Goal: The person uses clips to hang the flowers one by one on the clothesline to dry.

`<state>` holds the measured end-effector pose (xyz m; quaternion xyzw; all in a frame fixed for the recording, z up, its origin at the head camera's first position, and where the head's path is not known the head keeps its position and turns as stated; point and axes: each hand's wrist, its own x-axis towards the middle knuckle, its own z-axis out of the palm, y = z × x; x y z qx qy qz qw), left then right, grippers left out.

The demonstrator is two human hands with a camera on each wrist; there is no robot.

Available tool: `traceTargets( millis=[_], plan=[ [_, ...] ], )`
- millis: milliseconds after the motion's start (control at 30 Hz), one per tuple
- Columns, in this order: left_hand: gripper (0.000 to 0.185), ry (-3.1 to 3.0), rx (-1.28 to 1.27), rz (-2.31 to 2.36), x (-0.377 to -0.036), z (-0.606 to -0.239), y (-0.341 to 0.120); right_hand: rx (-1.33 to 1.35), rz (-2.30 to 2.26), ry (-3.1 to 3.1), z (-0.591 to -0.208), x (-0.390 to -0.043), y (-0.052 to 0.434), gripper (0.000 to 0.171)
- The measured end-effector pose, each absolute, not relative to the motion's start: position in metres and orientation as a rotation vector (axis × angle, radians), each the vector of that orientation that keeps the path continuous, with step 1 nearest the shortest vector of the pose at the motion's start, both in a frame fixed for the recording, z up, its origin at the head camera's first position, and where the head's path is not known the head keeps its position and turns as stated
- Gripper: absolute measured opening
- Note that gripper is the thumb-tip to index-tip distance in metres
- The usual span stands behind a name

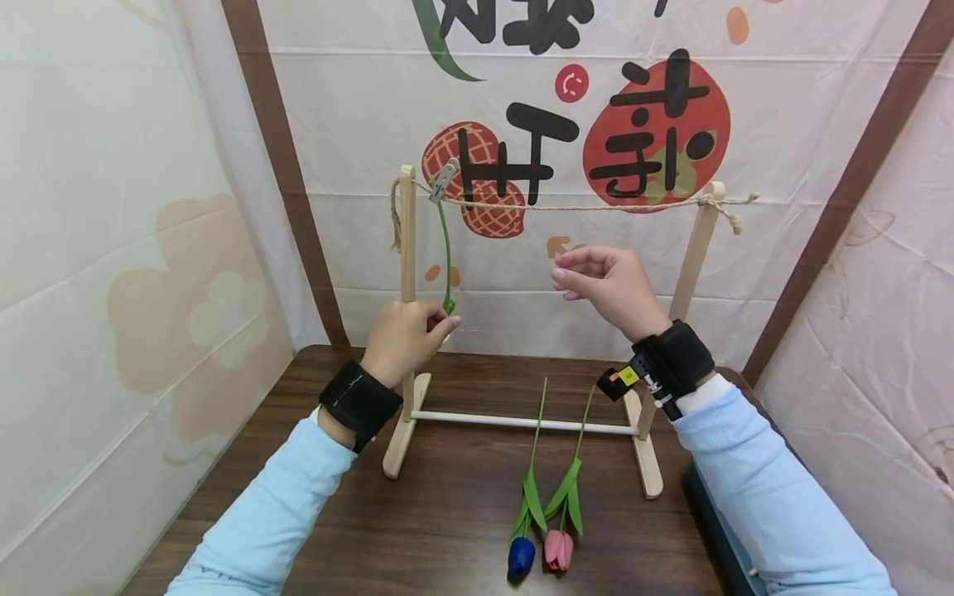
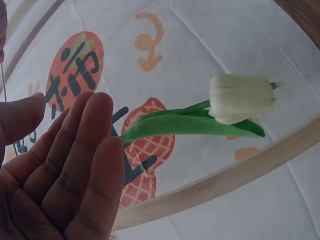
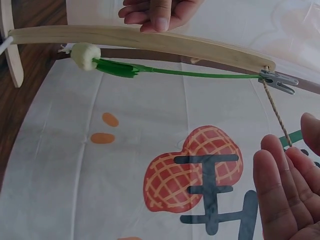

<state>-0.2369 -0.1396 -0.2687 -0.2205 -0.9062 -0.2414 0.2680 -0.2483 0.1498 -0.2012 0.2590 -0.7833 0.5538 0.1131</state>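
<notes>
White tulip bloom (image 2: 241, 98) hidden behind left hand (image 1: 406, 338).

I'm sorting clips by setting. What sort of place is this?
Probably a small staged craft booth: printed cloth walls, a wooden table, and a wooden rack with twine for hanging tulips.

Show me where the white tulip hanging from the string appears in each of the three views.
Head view: the white tulip hangs head down from the clip, left of centre; only its green stem shows, the bloom hidden behind the left hand.
Left wrist view: its white bloom is right of centre, leaves pointing left.
Right wrist view: it lies sideways near the top, bloom at upper left.
Shared landmark: the wooden post beside it.
</notes>
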Motion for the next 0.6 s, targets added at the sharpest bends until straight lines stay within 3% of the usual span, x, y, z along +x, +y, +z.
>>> traceTargets(
  millis=[600],
  plan=[
    [0.021,-2.445,-0.656,-0.640,-0.226,-0.293,-0.125,0.695,1.597,-2.318,-0.243,-0.235,0.180,0.025]
  ],
)
